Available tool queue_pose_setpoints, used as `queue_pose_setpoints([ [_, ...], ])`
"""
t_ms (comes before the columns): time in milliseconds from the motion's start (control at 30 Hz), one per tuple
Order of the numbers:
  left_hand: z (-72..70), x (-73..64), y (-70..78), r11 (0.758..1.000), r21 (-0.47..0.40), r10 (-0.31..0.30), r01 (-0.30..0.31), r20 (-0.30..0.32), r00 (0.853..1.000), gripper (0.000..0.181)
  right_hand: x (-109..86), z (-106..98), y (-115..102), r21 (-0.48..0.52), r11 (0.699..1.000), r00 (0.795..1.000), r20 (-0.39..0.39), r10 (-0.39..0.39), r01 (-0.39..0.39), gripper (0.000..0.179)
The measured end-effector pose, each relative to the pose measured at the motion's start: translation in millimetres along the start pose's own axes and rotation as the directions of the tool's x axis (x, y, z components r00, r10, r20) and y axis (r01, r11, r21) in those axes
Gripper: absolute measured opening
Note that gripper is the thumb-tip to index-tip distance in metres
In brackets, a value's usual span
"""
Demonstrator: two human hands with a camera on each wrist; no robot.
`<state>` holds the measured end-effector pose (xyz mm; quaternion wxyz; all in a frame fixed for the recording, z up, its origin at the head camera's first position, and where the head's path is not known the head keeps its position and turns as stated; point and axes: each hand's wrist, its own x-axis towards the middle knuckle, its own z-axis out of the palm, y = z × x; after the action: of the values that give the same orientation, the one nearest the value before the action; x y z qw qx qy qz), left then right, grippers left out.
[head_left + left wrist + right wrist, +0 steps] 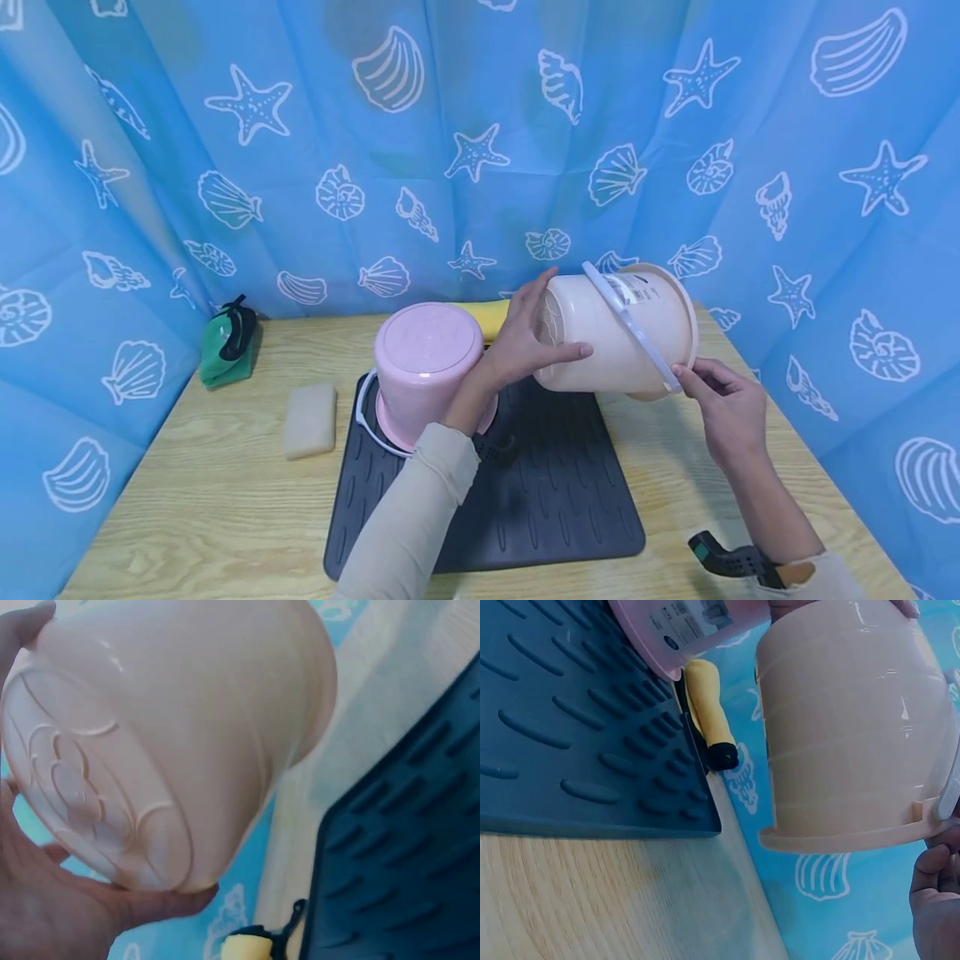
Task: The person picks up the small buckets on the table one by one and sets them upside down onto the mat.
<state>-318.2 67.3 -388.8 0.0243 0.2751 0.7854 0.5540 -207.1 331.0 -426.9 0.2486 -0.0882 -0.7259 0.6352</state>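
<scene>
A cream bucket (pixel 600 350) is held on its side in the air over the far right corner of the black ridged mat (pixel 555 500). Around its base curls my left hand (pixel 525 342), thumb along the wall; the left wrist view shows the bucket's embossed bottom (pixel 97 787). At the rim, by the end of the pale handle (pixel 633 325), my right hand (pixel 731 417) pinches the bucket. The mouth faces right, so the inside is hidden. Upside down on the mat, left of my left hand, stands a pink bucket (pixel 427 367) with its white handle lowered.
Behind the pink bucket lies a rolled yellow cloth (pixel 709 701) with a dark band. On the table's left side are a beige sponge block (pixel 310 421) and a green cloth bundle (pixel 228 342) with a black strap. A blue curtain (pixel 480 108) printed with seashells surrounds the table.
</scene>
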Motion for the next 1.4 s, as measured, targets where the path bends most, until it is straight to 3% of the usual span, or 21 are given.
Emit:
queue_pose_setpoints([
  [200,-8.2,0.1,13.1,0.994,0.113,-0.004,0.007,-0.023,1.000,0.106,-2.8,1,1,-0.163,0.987,0.998,0.066,0.006,0.005,0.031],
  [367,-18.1,-1.0,23.8,0.986,0.165,0.012,-0.007,-0.027,1.000,0.105,-6.3,-4,3,-0.232,0.968,0.985,0.159,-0.062,0.098,0.036],
  [633,-33.3,-4.9,37.1,0.977,0.213,0.023,-0.015,-0.035,0.999,0.106,-19.4,-14,9,-0.349,0.911,0.955,0.265,-0.131,0.221,0.030],
  [767,-39.7,-5.6,42.3,0.968,0.249,0.032,-0.026,-0.017,0.999,0.108,-27.9,-13,5,-0.380,0.885,0.932,0.335,-0.138,0.268,0.027],
  [1000,-46.1,-7.7,47.0,0.956,0.292,0.030,-0.031,0.007,1.000,0.110,-43.0,-3,-3,-0.382,0.836,0.877,0.429,-0.217,0.394,0.016],
  [1200,-48.2,-9.1,50.5,0.942,0.334,0.028,-0.035,0.026,0.999,0.111,-57.7,7,-6,-0.405,0.804,0.844,0.494,-0.210,0.436,0.014],
  [1400,-49.0,-8.9,54.7,0.929,0.367,0.040,-0.050,0.033,0.999,0.110,-69.9,16,-2,-0.390,0.792,0.806,0.555,-0.206,0.470,0.014],
])
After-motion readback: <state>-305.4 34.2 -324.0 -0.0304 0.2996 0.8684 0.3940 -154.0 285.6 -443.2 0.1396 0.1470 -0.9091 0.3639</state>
